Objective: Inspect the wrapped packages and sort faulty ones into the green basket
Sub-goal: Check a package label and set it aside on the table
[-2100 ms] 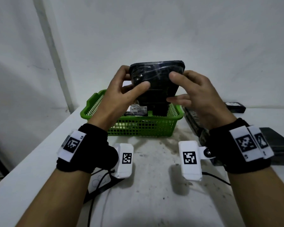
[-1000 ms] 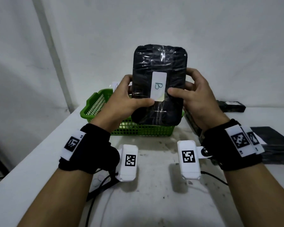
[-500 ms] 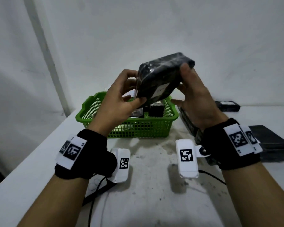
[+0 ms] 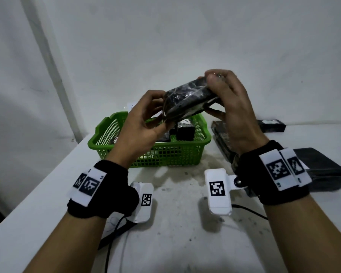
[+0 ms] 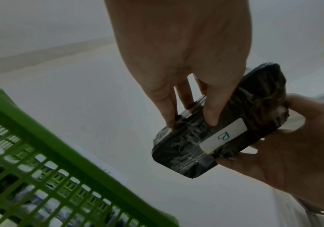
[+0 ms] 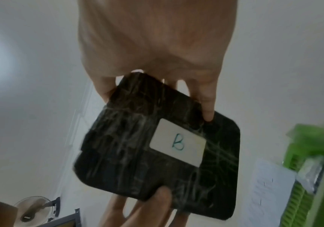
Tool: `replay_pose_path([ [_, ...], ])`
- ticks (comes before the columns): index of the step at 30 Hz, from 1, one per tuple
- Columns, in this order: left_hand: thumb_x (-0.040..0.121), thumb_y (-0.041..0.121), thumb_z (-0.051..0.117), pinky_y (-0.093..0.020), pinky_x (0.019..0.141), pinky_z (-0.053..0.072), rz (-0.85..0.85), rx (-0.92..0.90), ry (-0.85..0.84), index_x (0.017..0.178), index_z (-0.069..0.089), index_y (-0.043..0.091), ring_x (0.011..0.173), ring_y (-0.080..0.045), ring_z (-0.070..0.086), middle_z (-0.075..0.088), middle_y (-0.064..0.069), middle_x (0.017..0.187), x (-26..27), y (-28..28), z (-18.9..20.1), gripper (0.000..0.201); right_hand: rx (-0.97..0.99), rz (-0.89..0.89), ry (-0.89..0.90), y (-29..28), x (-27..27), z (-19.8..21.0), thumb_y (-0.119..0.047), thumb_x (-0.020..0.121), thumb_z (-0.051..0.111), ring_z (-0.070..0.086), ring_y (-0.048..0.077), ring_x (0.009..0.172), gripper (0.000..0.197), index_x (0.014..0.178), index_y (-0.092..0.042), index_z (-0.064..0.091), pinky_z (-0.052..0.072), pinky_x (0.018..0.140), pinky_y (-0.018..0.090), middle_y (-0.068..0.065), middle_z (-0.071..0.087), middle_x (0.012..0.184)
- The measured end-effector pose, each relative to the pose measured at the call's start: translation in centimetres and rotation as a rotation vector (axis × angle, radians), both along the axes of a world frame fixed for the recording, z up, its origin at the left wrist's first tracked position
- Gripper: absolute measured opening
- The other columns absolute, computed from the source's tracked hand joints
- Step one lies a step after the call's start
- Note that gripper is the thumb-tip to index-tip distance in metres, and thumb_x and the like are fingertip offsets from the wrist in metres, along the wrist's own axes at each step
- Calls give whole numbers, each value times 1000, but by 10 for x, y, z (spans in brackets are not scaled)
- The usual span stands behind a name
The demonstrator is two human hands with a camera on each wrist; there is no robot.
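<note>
Above the green basket (image 4: 202, 141), crinkly film-wrapped black package (image 4: 187, 99) (rounded corners), gripped by both hands' fingers (image 5: 211, 113).

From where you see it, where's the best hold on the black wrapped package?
By its two short ends, coming in from both sides. The black wrapped package is a flat slab held tilted above the green basket; the left hand and right hand already grip there.

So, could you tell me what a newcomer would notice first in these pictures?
First, the black film-wrapped package held up over the table between the left hand and right hand, tilted nearly flat. Its white label with a handwritten B faces down towards the wrist cameras. Just behind and below stands the green basket, already holding several dark packages.
</note>
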State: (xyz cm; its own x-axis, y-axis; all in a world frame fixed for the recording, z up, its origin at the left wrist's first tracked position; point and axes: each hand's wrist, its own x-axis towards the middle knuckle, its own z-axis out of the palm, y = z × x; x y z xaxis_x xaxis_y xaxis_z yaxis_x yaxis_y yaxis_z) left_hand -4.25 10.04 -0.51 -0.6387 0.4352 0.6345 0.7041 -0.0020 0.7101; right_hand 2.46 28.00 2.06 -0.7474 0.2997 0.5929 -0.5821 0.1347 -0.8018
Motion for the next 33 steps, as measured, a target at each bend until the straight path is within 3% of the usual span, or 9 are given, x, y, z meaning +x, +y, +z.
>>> replay_pose_path([
  [3,89,9,72,-41,91,58,-22,47,-35,123,55,22,110,-17,70,72,-3,115,10,4,12,39,-35,34,-7,15,9,4,-44,103,44,68,-1,99,33,124,-20,55,52,71,12,-7,69,112],
  [8,98,14,59,-30,76,61,-104,78,-252,133,55,13,96,-13,75,78,2,96,21,48,27,35,134,-95,-48,64,18,4,-19,92,67,70,18,108,31,122,-13,60,56,90,31,5,73,117],
  [13,99,18,60,-36,93,57,-178,-68,-358,139,50,23,102,-15,71,72,0,112,13,127,30,42,159,-379,-237,143,33,4,-24,88,77,68,2,83,34,120,-21,67,53,71,16,-6,73,99],
  [15,93,33,67,-42,102,52,-141,-174,-322,146,40,33,114,-14,64,63,3,125,13,157,29,59,128,-475,-327,175,32,1,-27,86,79,68,0,70,38,120,-22,64,54,62,17,-4,71,93],
  [17,94,39,66,-37,107,47,-126,-350,-256,152,33,31,117,-9,57,54,4,133,14,186,29,67,115,-546,-459,210,28,-6,-30,84,80,70,6,73,40,118,-21,61,55,62,24,0,71,94],
  [22,93,51,61,-25,105,38,-230,-927,-76,149,40,30,134,-13,49,51,10,146,-4,241,15,63,222,-672,-802,274,4,-31,-44,73,81,69,31,103,46,105,-19,59,56,94,48,12,70,112],
  [26,82,66,65,-32,115,32,-161,-1218,-38,154,33,26,142,-18,40,40,6,157,-20,260,0,89,376,-636,-1005,291,-19,-38,-37,83,78,69,33,105,29,87,-15,60,55,96,49,16,71,113],
  [30,78,64,70,-36,114,36,-179,-1355,-9,147,44,28,138,-20,45,44,6,154,-22,267,-12,83,505,-506,-1233,303,-34,-36,-36,87,76,69,36,100,43,107,0,67,60,88,48,18,69,107],
  [33,80,64,69,-33,115,32,-144,-1380,16,152,39,24,145,-21,36,34,3,161,-23,269,-14,88,547,-405,-1336,307,-40,-40,-38,91,72,66,31,86,38,105,-3,66,58,76,39,10,66,96],
])
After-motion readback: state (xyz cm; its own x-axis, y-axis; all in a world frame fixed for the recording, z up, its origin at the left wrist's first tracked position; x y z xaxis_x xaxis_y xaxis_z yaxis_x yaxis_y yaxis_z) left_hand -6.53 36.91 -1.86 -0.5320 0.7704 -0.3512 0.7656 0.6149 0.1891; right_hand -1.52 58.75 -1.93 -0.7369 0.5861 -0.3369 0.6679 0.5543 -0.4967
